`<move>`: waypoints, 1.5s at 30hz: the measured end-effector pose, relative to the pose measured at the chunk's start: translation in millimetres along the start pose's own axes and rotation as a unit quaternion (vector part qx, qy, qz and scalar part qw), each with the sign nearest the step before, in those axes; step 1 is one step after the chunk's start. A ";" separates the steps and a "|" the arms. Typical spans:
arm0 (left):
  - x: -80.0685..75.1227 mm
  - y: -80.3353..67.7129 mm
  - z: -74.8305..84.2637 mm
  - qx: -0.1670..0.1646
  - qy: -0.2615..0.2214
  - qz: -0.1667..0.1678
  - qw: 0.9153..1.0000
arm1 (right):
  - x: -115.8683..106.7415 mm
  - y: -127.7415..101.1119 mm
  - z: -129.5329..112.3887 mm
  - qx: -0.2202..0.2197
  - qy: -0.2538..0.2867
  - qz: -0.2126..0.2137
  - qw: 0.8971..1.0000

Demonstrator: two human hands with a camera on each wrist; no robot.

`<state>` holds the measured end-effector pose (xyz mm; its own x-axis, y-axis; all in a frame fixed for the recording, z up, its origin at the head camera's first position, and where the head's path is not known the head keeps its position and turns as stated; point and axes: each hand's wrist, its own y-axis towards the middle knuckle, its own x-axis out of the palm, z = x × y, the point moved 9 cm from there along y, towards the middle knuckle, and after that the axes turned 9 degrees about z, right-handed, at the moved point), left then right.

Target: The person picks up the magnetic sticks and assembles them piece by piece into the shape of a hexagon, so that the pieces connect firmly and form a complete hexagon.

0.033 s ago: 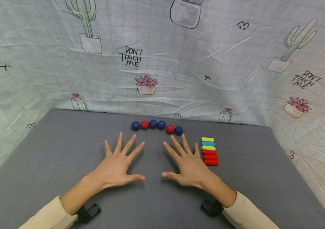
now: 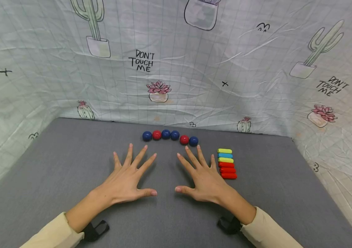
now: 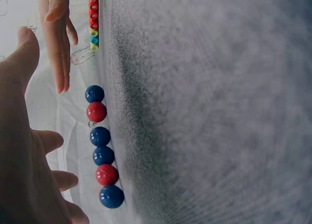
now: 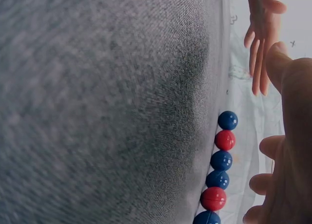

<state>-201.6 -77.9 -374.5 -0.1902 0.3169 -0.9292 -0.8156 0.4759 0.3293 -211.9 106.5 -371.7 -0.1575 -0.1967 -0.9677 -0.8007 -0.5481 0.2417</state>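
Head view: left hand [image 2: 125,182] and right hand [image 2: 205,181] flat on grey mat [image 2: 55,165], fingers spread, grasping nothing. Ball row [image 2: 169,136] just beyond fingertips; coloured cylinder stack [image 2: 226,163] beside right hand, within reach.

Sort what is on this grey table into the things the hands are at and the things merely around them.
At hand:
left hand and right hand, both spread flat
row of six glossy blue and red balls just beyond the fingers

Around:
stack of small yellow, blue and red rounded bars
grey felt table
cactus-print cloth backdrop
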 end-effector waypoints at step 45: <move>-1.5 17.7 -46.9 -0.163 -0.205 0.108 0.959 | -52.0 -50.3 48.5 -0.043 0.227 0.186 0.955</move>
<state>-241.4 -108.5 -375.1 -0.1970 0.7075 -0.6787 -0.9215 0.1026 0.3745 -191.4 183.7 -336.9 -0.1400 -0.7119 -0.6882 -0.6843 -0.4328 0.5868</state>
